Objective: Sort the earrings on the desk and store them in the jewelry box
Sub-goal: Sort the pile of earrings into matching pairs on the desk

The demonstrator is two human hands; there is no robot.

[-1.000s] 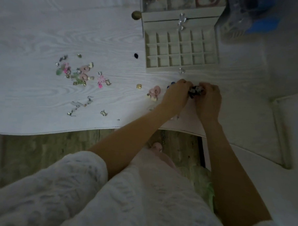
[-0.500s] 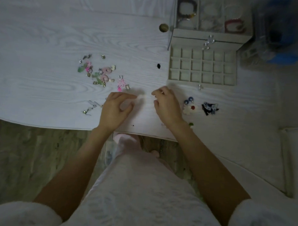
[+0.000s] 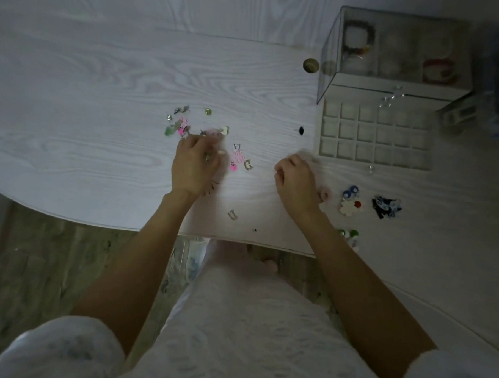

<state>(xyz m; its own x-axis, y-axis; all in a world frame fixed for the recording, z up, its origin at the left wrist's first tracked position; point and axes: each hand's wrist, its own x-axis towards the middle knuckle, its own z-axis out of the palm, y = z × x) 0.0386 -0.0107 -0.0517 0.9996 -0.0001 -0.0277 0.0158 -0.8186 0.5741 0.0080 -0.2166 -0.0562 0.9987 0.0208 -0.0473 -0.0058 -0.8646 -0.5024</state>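
Sorting is the step in hand. The left hand (image 3: 194, 166) is laid over the pile of earrings (image 3: 185, 126) on the desk (image 3: 89, 101), fingers bent down; what is held cannot be told. The right hand (image 3: 296, 179) is curled near the jewelry box (image 3: 376, 134), and its hold cannot be told either. No earring is seen in the little squares. Next, a matching pair should be picked out.
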